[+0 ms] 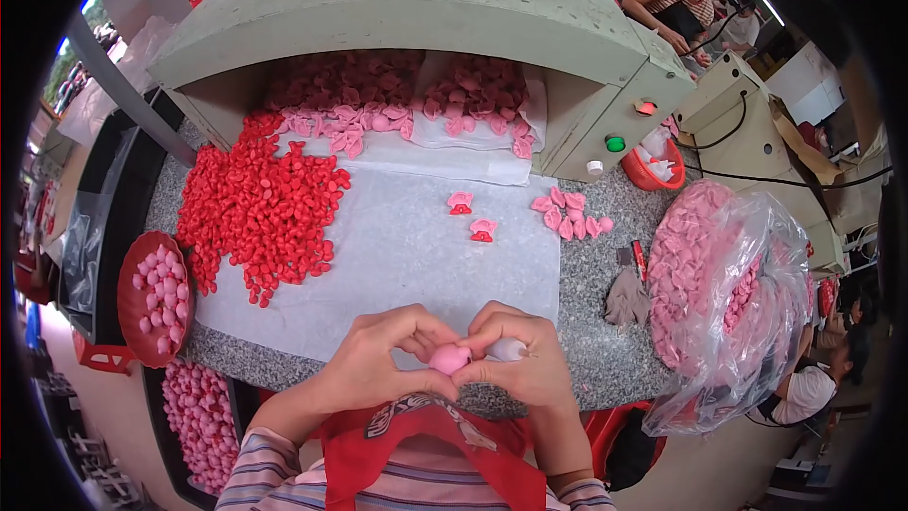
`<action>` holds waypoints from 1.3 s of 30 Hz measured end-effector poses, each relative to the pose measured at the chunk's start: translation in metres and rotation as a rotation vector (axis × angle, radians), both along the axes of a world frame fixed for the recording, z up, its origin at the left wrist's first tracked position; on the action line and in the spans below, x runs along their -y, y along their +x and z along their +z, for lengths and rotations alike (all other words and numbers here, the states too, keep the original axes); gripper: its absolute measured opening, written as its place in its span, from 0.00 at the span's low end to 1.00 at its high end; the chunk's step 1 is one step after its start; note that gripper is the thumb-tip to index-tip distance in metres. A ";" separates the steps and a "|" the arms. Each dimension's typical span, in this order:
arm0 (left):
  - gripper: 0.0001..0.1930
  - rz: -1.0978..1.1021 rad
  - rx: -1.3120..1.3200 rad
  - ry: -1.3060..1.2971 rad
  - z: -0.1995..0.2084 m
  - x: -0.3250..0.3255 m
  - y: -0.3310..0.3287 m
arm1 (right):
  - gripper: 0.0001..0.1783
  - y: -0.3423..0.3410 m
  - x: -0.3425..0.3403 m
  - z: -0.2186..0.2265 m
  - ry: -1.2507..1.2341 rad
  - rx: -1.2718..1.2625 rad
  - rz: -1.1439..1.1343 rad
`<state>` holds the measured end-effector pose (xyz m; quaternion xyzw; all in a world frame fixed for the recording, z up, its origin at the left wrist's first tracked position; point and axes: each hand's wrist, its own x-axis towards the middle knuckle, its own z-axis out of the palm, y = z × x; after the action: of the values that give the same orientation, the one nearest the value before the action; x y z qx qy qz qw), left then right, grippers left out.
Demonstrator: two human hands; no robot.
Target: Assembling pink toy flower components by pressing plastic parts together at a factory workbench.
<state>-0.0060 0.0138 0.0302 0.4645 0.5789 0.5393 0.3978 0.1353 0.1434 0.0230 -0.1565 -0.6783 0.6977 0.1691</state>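
Close in front of my body, a small rounded pink plastic piece (pixel 448 360) is pinched in the fingers of my left hand (pixel 383 355). My right hand (pixel 530 360) meets it from the other side, its fingertips touching the pink piece. A small whitish bottle-like thing (pixel 508 349) is tucked in the right hand; its tip is hidden by the fingers. Beyond the hands, two pink shell parts, each with a red piece at its lower edge, rest on the white sheet (pixel 407 237): an upper one (pixel 460 201) and a lower one (pixel 482 230).
A red heap (pixel 260 208) of small parts covers the sheet's left. A red bowl (pixel 126 322) holds pink balls. Pink parts (pixel 570 213) lie right, near a plastic bag (pixel 747 293) and orange basket (pixel 648 177). Behind stands a pale green machine housing (pixel 407 5); a co-worker (pixel 667 5) sits farther off.
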 end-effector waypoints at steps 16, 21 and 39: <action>0.22 0.108 1.161 0.040 -0.045 -0.008 0.025 | 0.19 -0.003 0.032 -0.006 0.625 -0.034 -0.462; 0.16 0.001 1.102 0.071 -0.051 -0.004 0.015 | 0.18 -0.001 0.030 -0.004 0.629 -0.040 -0.411; 0.20 -0.145 1.383 -0.004 -0.059 -0.013 0.009 | 0.21 -0.005 0.020 0.005 0.622 -0.079 -0.284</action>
<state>0.0027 0.0264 -0.0285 0.0510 0.1613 0.6824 0.7112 0.1299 0.1231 0.0277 -0.1631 -0.8228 0.4327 0.3302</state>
